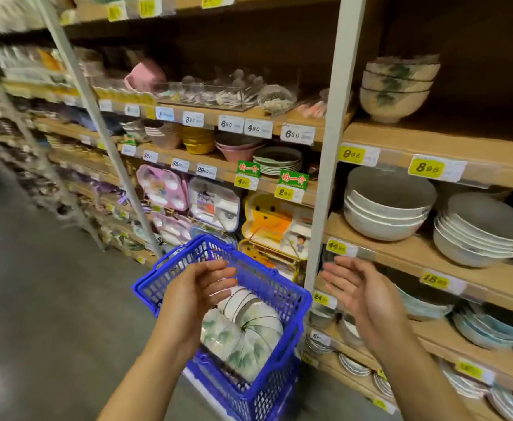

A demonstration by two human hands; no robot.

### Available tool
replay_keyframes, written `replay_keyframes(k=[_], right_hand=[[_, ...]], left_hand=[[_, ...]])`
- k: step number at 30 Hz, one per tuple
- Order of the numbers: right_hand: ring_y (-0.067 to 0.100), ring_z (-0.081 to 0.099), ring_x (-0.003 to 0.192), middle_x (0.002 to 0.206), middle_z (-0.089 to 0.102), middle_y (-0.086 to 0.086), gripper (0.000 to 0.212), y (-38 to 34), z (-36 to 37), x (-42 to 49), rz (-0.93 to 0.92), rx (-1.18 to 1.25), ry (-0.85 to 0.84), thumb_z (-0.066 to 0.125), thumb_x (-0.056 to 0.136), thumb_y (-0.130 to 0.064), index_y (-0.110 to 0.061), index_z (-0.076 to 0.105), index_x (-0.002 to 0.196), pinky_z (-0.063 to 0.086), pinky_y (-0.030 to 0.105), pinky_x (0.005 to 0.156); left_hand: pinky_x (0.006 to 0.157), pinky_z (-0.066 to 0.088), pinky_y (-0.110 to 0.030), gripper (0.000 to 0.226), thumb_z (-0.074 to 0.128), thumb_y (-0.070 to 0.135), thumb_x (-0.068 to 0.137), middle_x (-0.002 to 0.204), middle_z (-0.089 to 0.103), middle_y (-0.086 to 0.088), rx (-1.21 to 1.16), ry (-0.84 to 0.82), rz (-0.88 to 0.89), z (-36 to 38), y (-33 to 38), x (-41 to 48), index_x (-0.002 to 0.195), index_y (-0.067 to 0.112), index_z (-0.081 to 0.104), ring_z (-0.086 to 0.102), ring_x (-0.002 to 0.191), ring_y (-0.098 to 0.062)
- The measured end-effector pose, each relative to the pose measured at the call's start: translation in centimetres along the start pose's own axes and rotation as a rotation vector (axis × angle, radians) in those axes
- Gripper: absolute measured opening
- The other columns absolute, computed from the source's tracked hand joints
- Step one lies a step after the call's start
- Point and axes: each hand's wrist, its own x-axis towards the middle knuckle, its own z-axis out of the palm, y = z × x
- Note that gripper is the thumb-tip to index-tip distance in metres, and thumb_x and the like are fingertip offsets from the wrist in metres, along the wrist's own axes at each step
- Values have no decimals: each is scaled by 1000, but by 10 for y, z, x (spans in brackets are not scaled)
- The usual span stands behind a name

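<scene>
Blue plastic mesh shows directly beneath the left hand (pixel 194 287), which hovers over the near rim of a shopping basket (pixel 275 284) with its fingers loosely spread and nothing between them. The right hand (pixel 361 291) is raised just to the basket's right, palm turned inward, fingers straight and apart, equally empty. The two hands face each other across a gap, touching neither the basket nor the shelving.

Inside the basket lie several patterned bowls (pixel 249 335), nested and tipped on their sides, pale with green leaf painting. They fill the lower half of it and there is room above them. What carries the basket cannot be told; no hand grips a handle.

Judging from this, the gathering of crockery is partly done: a batch is already in, and both hands are free for another pick. The right hand sits near the wooden shelf (pixel 425 259), where stacks of white bowls (pixel 385 214) stand just above it and more plates sit on the tiers below. A stack of leaf-painted bowls (pixel 398 86) much like those collected stands well above, on a higher tier. How many more pieces are wanted cannot be judged; the basket would probably take a few more.
</scene>
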Motion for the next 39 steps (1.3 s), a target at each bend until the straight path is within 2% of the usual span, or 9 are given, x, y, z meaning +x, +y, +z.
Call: replay_keyframes(k=[9,17,22,26,30,33,35,37,39], right_hand=[[29,68,86,91,73,17,25,85,92,0,59,-131,-17,42,100,-15,-4,64,96,53,35,78],[23,71,82,92,75,14,22,179,191,13,156,-246,61,46,99,-15,-5,66,100,54,34,76],[25,70,87,89,75,10,18,219,220,32,223,-365,100,52,97,-15,-8,68,97,54,41,87],[24,69,88,92,74,8,16,246,224,66,302,-443,111,53,96,-19,-10,66,99,54,37,81],[19,62,72,86,68,7,12,283,222,114,379,-499,104,55,95,-18,-11,64,93,47,28,63],[19,58,70,84,64,7,14,311,219,153,410,-613,106,51,93,-16,-11,61,85,42,26,62],[21,55,77,86,60,9,15,326,218,177,410,-698,104,49,92,-15,-13,60,81,42,31,68],[23,56,87,92,59,8,20,338,217,197,416,-828,97,47,93,-17,-15,58,77,43,32,75],[27,58,93,94,57,9,24,348,216,212,430,-978,49,43,94,-17,-19,49,71,41,32,75]], left_hand=[[75,51,-33,30,37,14,95,88,75,-16,-10,2,-21,-117,27,40,94,2,65,70,72,-20],[64,47,-27,20,48,11,92,73,73,-4,290,-50,-187,-204,33,125,90,6,67,61,61,-15],[67,47,-30,27,43,17,94,82,69,-4,478,-92,-259,-238,10,179,103,4,66,60,71,-17],[65,47,-31,28,42,18,94,92,66,-11,626,-102,-276,-246,-11,229,105,5,64,58,76,-20],[67,38,-34,22,43,18,91,78,56,-10,778,-107,-291,-241,-31,281,81,6,58,48,70,-23],[65,36,-31,29,43,18,93,76,53,-20,914,-93,-303,-236,-49,317,68,7,50,49,66,-30],[76,46,-34,26,42,15,94,85,60,-24,952,-116,-362,-236,-66,340,79,0,57,58,81,-36],[90,50,-38,24,43,9,93,94,61,-19,925,-179,-464,-235,-82,356,101,-3,62,61,89,-30],[90,47,-37,25,43,5,93,101,58,-16,935,-194,-504,-234,-97,368,112,-2,58,57,89,-22]])
